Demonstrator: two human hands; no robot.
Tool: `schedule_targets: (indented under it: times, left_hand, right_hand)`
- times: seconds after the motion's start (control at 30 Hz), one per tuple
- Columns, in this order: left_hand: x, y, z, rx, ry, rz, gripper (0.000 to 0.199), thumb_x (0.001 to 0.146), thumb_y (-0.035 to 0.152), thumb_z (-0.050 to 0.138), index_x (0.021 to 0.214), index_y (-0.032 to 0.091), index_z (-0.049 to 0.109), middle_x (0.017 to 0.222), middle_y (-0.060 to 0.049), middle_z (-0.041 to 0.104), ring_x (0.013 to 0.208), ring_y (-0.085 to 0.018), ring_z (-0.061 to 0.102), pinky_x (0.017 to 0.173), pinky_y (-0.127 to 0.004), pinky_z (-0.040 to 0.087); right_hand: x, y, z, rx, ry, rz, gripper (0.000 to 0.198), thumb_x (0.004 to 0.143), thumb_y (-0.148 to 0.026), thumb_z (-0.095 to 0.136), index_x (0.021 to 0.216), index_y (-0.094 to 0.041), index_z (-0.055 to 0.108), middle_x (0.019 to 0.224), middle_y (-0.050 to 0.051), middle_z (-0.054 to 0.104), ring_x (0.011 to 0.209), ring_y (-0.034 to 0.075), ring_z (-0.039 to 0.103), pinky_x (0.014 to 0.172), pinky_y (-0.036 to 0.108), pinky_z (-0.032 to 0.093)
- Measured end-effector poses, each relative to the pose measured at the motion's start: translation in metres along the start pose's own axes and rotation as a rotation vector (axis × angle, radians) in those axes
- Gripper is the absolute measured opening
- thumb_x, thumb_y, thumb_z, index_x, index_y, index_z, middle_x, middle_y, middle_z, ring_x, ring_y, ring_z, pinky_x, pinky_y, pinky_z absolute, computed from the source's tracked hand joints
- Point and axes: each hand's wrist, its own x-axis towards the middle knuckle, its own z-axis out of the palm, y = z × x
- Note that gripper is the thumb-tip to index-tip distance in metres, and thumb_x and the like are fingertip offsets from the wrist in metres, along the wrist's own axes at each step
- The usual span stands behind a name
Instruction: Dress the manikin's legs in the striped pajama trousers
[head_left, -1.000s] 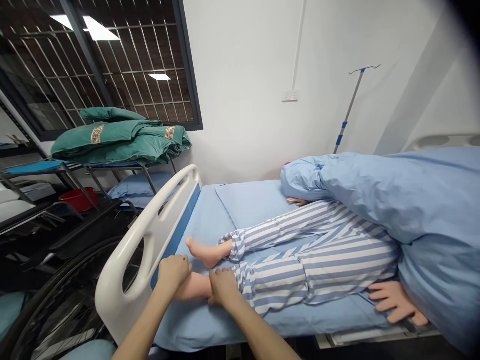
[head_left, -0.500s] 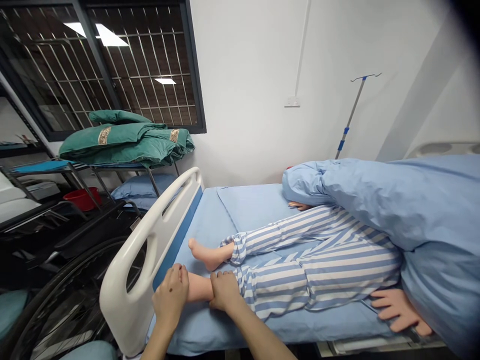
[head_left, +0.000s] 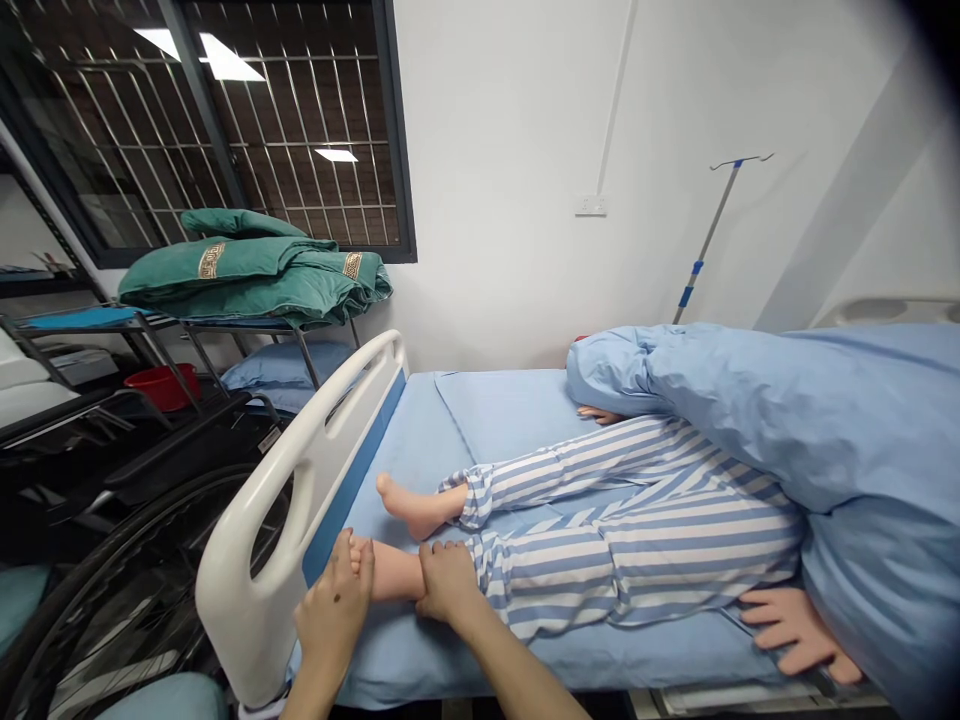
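A patient manikin in blue-and-white striped trousers (head_left: 675,545) lies on the bed, its legs pointing left. My left hand (head_left: 330,610) is closed around the toe end of its near foot (head_left: 394,573), with some toes showing between thumb and fingers. Just above that foot, my right hand (head_left: 448,583) wraps over the ankle beside the trouser cuff; its thumb side is partly hidden. The manikin's other foot (head_left: 412,508) rests on the sheet farther back, untouched. A blue quilt (head_left: 847,420) covers the upper body, and one manikin hand (head_left: 799,630) sticks out below it.
The white bed footboard (head_left: 232,590) stands close to my left hand. A wheelchair wheel (head_left: 112,590) is left of it. Behind are green folded bedding (head_left: 255,280) on a rack, a red basin (head_left: 163,385) and an IV pole (head_left: 705,240) near the wall.
My left hand has shifted slightly left and down along the foot, so toes now show between its fingers. My right hand stays at the ankle. The view has tilted slightly.
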Motion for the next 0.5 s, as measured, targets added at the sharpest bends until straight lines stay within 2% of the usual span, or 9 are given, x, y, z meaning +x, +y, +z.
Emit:
schedule_targets:
  times: [0.1,0.2,0.37,0.43,0.5]
  left_hand:
    - [0.0,-0.006,0.002,0.002,-0.051,0.019,0.054,0.082,0.047,0.023,0.126,0.018,0.033,0.075,-0.008,0.065,0.062,-0.024,0.059,0.053,-0.03,0.036]
    - [-0.009,-0.024,0.019,-0.121,-0.136,0.018,0.051,0.083,0.043,0.02,0.12,0.015,0.04,0.074,-0.009,0.065,0.065,-0.024,0.059,0.057,-0.031,0.038]
    - [-0.044,-0.057,0.062,-0.569,-0.336,0.041,0.043,0.084,0.039,0.015,0.089,0.024,0.055,0.064,0.0,0.061,0.065,-0.014,0.058,0.064,-0.023,0.043]
    - [-0.053,-0.062,0.071,-0.609,-0.36,0.016,0.044,0.084,0.039,0.015,0.07,0.025,0.054,0.06,0.002,0.059,0.063,-0.012,0.057,0.067,-0.022,0.043]
    - [-0.051,-0.061,0.075,-0.498,-0.327,-0.013,0.047,0.084,0.039,0.016,0.055,0.024,0.05,0.058,0.003,0.06,0.061,-0.012,0.056,0.064,-0.022,0.044]
  right_hand:
    - [-0.001,0.0,-0.003,0.002,-0.013,-0.004,0.06,0.048,-0.041,0.067,0.1,-0.014,0.051,0.092,0.011,0.058,0.082,0.028,0.054,0.074,0.041,0.04]
    - [-0.003,-0.001,-0.006,0.003,-0.013,-0.009,0.058,0.05,-0.039,0.067,0.099,-0.014,0.052,0.092,0.011,0.058,0.082,0.028,0.053,0.074,0.04,0.039]
    - [-0.004,-0.002,-0.007,0.004,0.001,-0.008,0.053,0.049,-0.036,0.066,0.096,-0.014,0.053,0.09,0.011,0.059,0.079,0.027,0.053,0.073,0.039,0.039]
    - [-0.004,-0.001,-0.007,0.012,-0.008,-0.025,0.052,0.05,-0.036,0.065,0.095,-0.014,0.053,0.089,0.011,0.059,0.078,0.027,0.052,0.073,0.039,0.038]
    - [-0.004,0.002,-0.008,0.034,-0.027,-0.047,0.052,0.051,-0.042,0.064,0.094,-0.015,0.053,0.089,0.01,0.058,0.08,0.027,0.051,0.073,0.039,0.038]
